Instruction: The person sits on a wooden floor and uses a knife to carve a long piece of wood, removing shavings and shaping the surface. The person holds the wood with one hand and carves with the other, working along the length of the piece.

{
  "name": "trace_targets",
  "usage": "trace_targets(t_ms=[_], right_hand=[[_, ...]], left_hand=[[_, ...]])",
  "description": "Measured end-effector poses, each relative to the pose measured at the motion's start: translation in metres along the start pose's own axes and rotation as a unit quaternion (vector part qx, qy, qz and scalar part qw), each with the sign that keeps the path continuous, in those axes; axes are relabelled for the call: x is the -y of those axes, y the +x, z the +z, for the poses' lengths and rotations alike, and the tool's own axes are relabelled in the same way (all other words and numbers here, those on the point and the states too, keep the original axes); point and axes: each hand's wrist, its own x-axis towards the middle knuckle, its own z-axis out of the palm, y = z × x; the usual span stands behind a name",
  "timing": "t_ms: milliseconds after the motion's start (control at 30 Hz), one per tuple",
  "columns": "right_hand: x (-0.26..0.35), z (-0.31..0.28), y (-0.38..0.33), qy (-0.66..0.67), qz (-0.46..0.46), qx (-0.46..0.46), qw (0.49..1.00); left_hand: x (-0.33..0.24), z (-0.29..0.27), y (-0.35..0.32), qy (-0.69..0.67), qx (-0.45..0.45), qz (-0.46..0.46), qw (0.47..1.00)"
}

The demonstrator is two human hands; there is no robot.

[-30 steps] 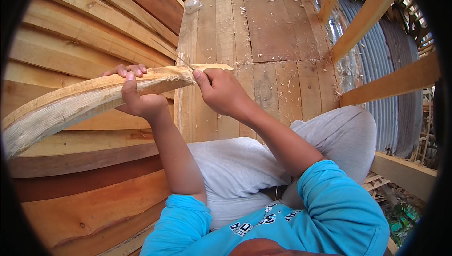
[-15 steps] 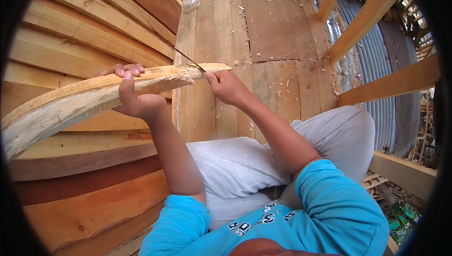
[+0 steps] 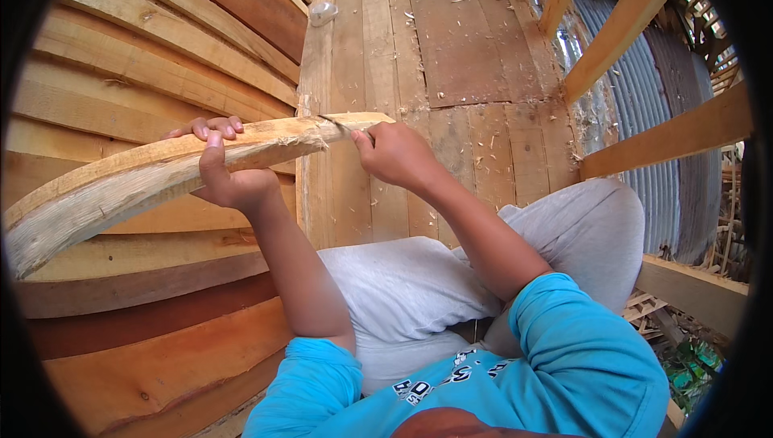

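Note:
A long, curved pale piece of wood (image 3: 121,166) reaches from the left edge to a narrow end in front of me. Around its middle my left hand (image 3: 233,183) is wrapped, thumb on the near side and fingers over the far edge. Near the narrow end, my right hand (image 3: 396,154) is closed on a knife, its handle hidden in the fist. The dark, thin knife blade (image 3: 333,123) lies across the wood's upper face, partly blurred. Frayed shavings (image 3: 316,143) cling to the wood's near side just left of the blade.
A plank wall (image 3: 113,64) rises on the left. Wood shavings lie scattered over the plank floor (image 3: 467,43), with a small clear plastic object (image 3: 324,14) farther off. Wooden rails (image 3: 668,134) and corrugated metal sheets (image 3: 644,76) stand to the right. My folded legs (image 3: 403,285) are close below.
The knife blade stuck out past the wood's far edge before; now it lies lower across the wood and looks shorter. My right hand has turned and shifted slightly; my left hand keeps its hold.

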Motion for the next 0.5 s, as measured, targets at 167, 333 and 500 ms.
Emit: trace_targets(t_ms=[167,333,500], right_hand=[[0.005,-0.006,0.002,0.120,-0.018,0.087,0.989],[0.020,-0.004,-0.007,0.082,-0.026,0.039,0.995],[0.039,-0.010,-0.018,0.084,-0.061,0.027,0.994]], left_hand=[[0.001,0.010,-0.007,0.019,0.006,0.010,1.000],[0.001,0.000,0.000,0.009,-0.010,-0.009,1.000],[-0.004,0.002,-0.006,0.038,0.004,0.002,0.999]])
